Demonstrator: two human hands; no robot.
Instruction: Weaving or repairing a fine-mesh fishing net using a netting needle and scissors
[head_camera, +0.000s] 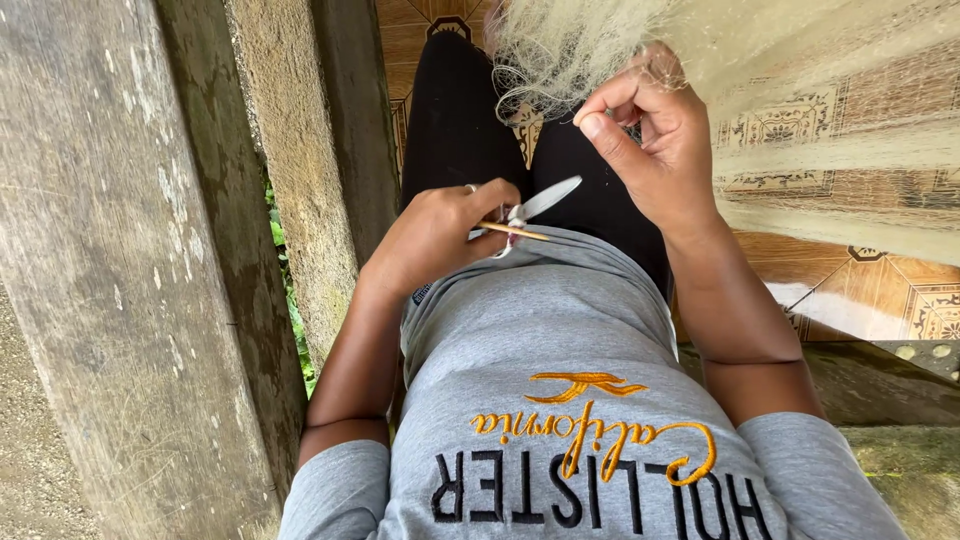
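— Where are the scissors (535, 203)?
— In the left hand (440, 235), fingers clenched around them and a thin wooden stick (512, 231); the pale blades point up and right, toward the right hand (655, 140).
— And that one?
— Thumb and forefinger pinch fine, pale netting (800, 60), gauzy over patterned tiles (900, 290).

The netting (800, 70) is pale cream. The scissors (540, 200) have silver blades, and the stick (515, 231) is tan. The floor tiles (900, 290) are orange-brown with dark ornate patterns.
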